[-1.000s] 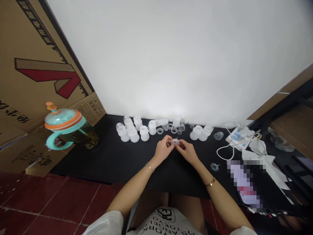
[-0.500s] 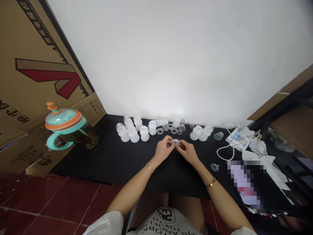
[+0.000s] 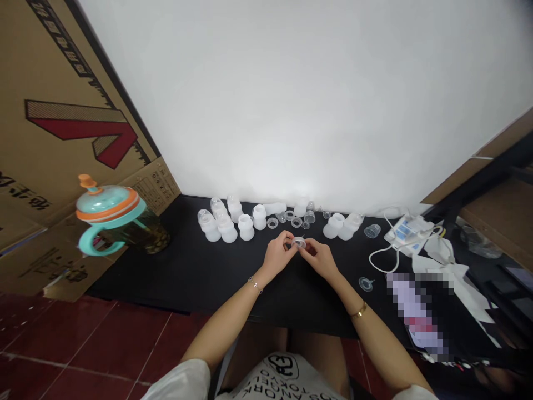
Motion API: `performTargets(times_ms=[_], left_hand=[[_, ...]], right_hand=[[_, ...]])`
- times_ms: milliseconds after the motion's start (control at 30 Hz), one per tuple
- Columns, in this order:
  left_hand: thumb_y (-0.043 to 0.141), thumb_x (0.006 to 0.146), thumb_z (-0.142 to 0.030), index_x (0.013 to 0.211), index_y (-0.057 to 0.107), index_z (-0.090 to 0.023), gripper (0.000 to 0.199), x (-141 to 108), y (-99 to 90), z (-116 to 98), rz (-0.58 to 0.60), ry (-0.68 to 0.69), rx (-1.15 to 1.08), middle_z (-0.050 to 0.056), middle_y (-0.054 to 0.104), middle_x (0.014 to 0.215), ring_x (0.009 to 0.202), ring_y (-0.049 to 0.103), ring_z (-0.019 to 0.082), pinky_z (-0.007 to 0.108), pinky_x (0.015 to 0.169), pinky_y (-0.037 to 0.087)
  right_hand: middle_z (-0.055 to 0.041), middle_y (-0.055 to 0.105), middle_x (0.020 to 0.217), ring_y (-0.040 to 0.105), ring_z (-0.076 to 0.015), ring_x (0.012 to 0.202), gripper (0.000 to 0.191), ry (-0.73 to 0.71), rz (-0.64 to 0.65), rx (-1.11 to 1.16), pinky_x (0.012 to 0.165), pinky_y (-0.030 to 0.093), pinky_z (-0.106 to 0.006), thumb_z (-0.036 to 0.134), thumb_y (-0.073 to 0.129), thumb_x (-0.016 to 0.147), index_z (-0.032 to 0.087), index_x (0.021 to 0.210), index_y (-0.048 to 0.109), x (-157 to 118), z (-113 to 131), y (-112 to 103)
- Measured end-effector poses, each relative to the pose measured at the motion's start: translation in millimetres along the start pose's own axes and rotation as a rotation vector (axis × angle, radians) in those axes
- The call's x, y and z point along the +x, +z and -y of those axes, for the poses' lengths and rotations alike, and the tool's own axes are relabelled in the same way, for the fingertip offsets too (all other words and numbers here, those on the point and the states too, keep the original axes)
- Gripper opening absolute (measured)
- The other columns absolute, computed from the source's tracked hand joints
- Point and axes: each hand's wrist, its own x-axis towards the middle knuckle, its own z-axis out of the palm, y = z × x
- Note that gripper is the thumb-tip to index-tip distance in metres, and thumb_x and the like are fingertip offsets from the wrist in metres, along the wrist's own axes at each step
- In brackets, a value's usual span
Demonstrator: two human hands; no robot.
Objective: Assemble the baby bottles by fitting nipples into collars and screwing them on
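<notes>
Above the black table (image 3: 200, 278), my left hand (image 3: 278, 256) and my right hand (image 3: 320, 259) pinch a small whitish bottle collar ring (image 3: 298, 242) from both sides. Something clear, likely a silicone nipple, seems to sit within it; details are too small to tell. Just beyond my fingers lie loose collar rings (image 3: 296, 222) and clear caps (image 3: 309, 216). White baby bottles (image 3: 227, 229) stand in a cluster to the left, several with clear caps on. Open-necked bottles (image 3: 246, 228) are beside them, and two bottles (image 3: 333, 226) stand at the right. A silicone nipple (image 3: 366, 284) lies right of my right hand.
A large teal and orange jug (image 3: 120, 216) with a handle stands at the far left by cardboard boxes (image 3: 62, 139). At the right are a clear cap (image 3: 372, 231), a power strip (image 3: 406, 234) with white cables, papers and a pixelated item (image 3: 420, 314). A white wall (image 3: 291, 100) borders the back.
</notes>
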Motion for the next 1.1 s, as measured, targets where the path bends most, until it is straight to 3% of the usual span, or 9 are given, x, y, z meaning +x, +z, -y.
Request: performTargets(times_ms=[1100], left_hand=[[0.064, 0.082, -0.021, 0.089, 0.059, -0.022, 0.009, -1.5, -0.7, -2.9, -0.03, 0.022, 0.057, -0.005, 0.073, 0.078, 0.053, 0.05, 0.01, 0.023, 0.058, 0.036]], right_hand=[[0.0009, 0.062, 0.064, 0.054, -0.0151, 0.056, 0.029, -0.001, 0.015, 0.011, 0.054, 0.039, -0.025, 0.048, 0.06, 0.092, 0.021, 0.09, 0.071, -0.6, 3.4, -0.8]])
